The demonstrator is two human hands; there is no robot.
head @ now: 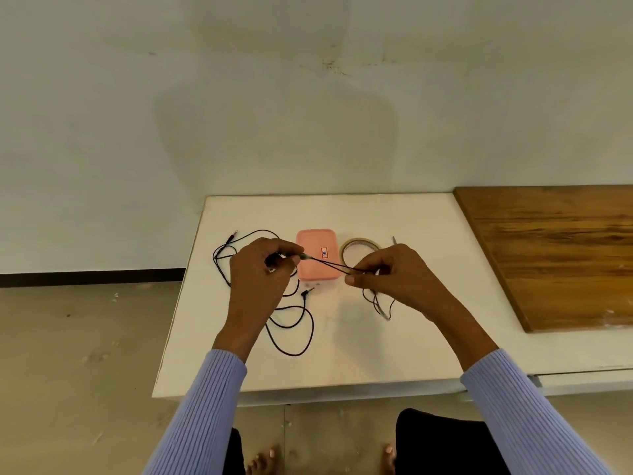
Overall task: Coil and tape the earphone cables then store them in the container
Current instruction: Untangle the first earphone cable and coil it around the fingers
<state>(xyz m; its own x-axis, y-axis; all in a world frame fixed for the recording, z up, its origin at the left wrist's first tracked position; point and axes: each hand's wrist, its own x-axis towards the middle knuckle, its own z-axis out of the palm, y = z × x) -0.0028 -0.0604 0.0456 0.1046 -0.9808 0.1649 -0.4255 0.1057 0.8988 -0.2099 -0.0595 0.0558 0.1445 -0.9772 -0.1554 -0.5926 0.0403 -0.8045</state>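
So the left hand (265, 269) and right hand (383, 272) both pinched a thin black earphone cable (330, 265), stretched taut over the rounded pink container (317, 253) beside a tape ring (358, 250), white table (411, 337).

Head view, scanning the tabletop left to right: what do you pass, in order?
Loose black earphone cable → left hand gripping a cable → pink container → tape roll → right hand pinching that same cable → wooden board.
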